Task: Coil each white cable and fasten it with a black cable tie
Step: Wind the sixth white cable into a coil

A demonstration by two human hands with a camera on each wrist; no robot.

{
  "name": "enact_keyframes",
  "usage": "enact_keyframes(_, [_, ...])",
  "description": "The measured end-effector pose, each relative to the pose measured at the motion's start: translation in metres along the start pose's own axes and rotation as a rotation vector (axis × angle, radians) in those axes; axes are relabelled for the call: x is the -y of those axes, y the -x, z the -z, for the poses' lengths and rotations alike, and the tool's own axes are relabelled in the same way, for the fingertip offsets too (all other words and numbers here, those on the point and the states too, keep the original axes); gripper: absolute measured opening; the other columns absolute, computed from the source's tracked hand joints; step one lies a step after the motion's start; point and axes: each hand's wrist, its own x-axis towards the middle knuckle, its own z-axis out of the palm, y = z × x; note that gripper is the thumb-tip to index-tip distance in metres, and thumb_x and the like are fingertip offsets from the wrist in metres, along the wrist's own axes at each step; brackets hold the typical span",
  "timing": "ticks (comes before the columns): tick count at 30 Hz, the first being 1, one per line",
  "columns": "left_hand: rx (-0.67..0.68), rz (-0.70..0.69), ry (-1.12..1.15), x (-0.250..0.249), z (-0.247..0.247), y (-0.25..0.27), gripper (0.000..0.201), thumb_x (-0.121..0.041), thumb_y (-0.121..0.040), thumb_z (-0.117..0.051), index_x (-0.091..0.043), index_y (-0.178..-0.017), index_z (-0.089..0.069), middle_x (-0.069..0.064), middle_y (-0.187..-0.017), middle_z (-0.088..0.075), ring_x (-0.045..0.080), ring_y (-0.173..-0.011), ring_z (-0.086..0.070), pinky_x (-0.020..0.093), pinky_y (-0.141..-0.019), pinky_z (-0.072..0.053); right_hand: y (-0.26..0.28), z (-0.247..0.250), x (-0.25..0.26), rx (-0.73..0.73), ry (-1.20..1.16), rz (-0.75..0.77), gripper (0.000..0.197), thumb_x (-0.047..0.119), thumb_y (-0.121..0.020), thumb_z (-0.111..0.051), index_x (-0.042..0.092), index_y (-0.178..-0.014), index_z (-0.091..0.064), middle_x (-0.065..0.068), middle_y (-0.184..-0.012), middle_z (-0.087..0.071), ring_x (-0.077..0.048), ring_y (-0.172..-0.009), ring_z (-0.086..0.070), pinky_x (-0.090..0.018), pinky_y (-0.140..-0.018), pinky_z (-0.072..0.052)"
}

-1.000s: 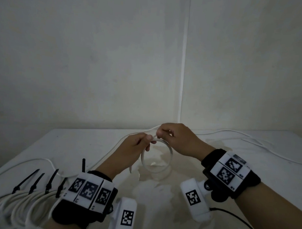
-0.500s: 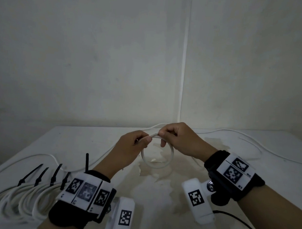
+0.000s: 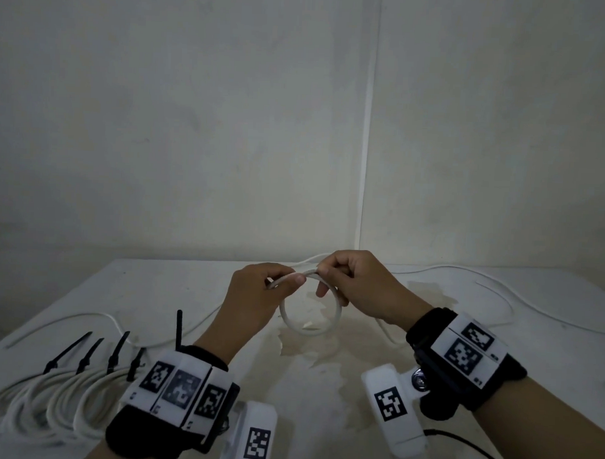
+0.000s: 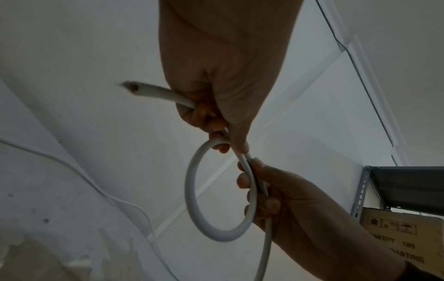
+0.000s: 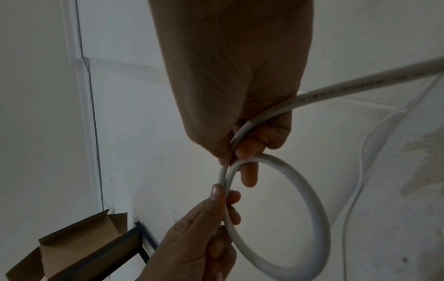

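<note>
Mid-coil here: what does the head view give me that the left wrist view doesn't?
Only the head view shows the finished coils with black cable ties at the table's near left, one more tie standing behind the left wrist, and more loose cable at the far right.

Only the left wrist view shows the cable's cut end sticking out past the left hand, plus a metal shelf and cardboard box.

Both show the left hand and right hand pinching one white cable loop.
</note>
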Motion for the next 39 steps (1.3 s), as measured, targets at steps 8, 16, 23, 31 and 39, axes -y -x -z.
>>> enact_keyframes(8, [0.082,0.305,0.263,-0.001,0.015,0.000,0.028,-0.013,-0.095,-0.043,-0.006,-0.084,-0.068,0.013,-0.081,-0.064,0.014,-0.061,-0.064,0.021,-0.062,-0.055,0.002,0.011,-0.002,-0.113,0.048,0.038,0.024,0.013,-0.091,-0.052,0.019,-0.069,-0.059,0.010,-0.057,-0.063,0.000,-0.041,-0.042,-0.013,-0.047,-0.034])
enact_keyframes(16, [0.232,0.343,0.456,-0.002,0.022,0.015,0.004,-0.015,-0.080,-0.065,-0.014,-0.077,-0.067,-0.002,-0.088,-0.070,0.007,-0.078,-0.063,0.020,-0.072,-0.052,0.009,0.010,-0.009,-0.186,0.066,0.040,0.025,0.015,-0.091,-0.053,0.017,-0.066,-0.059,0.009,-0.055,-0.063,-0.003,-0.047,-0.045,-0.016,-0.051,-0.038])
enact_keyframes(23, [0.176,0.322,0.614,-0.015,0.001,0.026,0.018,0.000,-0.074,-0.068,-0.004,-0.084,-0.054,0.002,-0.059,-0.063,0.014,-0.052,-0.062,0.028,-0.059,-0.058,0.018,0.005,-0.007,-0.200,0.059,0.068,0.027,0.014,-0.090,-0.054,0.021,-0.064,-0.058,0.012,-0.052,-0.063,-0.015,-0.057,-0.053,-0.029,-0.060,-0.044])
enact_keyframes(31, [-0.005,0.131,0.228,-0.015,-0.009,0.028,0.016,-0.008,-0.074,-0.075,0.000,-0.083,-0.065,0.022,-0.069,-0.064,0.010,-0.048,-0.061,0.031,-0.058,-0.056,0.028,0.007,0.001,-0.164,-0.002,0.024,0.025,0.013,-0.092,-0.053,0.016,-0.067,-0.056,0.006,-0.052,-0.061,-0.001,-0.038,-0.041,-0.019,-0.046,-0.036])
enact_keyframes(39, [-0.238,-0.182,-0.233,-0.001,-0.011,0.022,0.024,-0.005,-0.080,-0.066,-0.019,-0.066,-0.053,-0.005,-0.059,-0.054,0.020,-0.053,-0.056,0.035,-0.051,-0.049,0.036,0.000,0.014,-0.090,-0.052,-0.010,0.025,0.016,-0.093,-0.053,0.012,-0.068,-0.053,0.007,-0.045,-0.058,-0.006,-0.034,-0.038,-0.020,-0.041,-0.034])
